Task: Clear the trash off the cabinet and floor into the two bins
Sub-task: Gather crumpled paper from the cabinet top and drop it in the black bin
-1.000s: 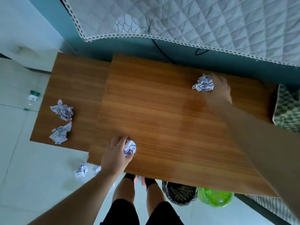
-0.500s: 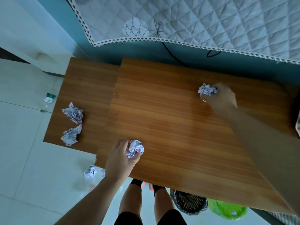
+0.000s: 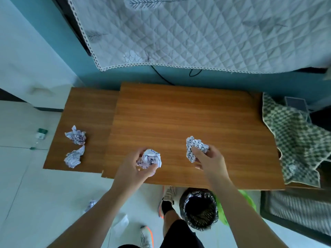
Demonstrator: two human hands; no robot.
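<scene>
My left hand (image 3: 133, 168) grips a crumpled paper ball (image 3: 152, 158) above the front edge of the wooden cabinet top (image 3: 179, 113). My right hand (image 3: 209, 161) grips a second crumpled paper ball (image 3: 194, 145) over the cabinet's front middle. Two more paper balls lie on the lower left section, one farther back (image 3: 76, 137) and one nearer (image 3: 73, 158). A black-lined bin (image 3: 199, 208) stands on the floor below the cabinet's front edge, under my right forearm. A green bin (image 3: 248, 199) is mostly hidden behind that arm.
On the white floor lie a crumpled paper (image 3: 90, 205), a pale plastic wrapper (image 3: 120, 223) and a green-capped bottle (image 3: 40, 134) at left. A checked cloth (image 3: 295, 140) drapes at the cabinet's right end. A quilted cover (image 3: 197, 29) hangs on the wall behind. My feet stand beside the black bin.
My right hand closed on the far paper ball and drew it toward me to the cabinet's front middle. My left hand lifted its ball off the surface. The view tilted back.
</scene>
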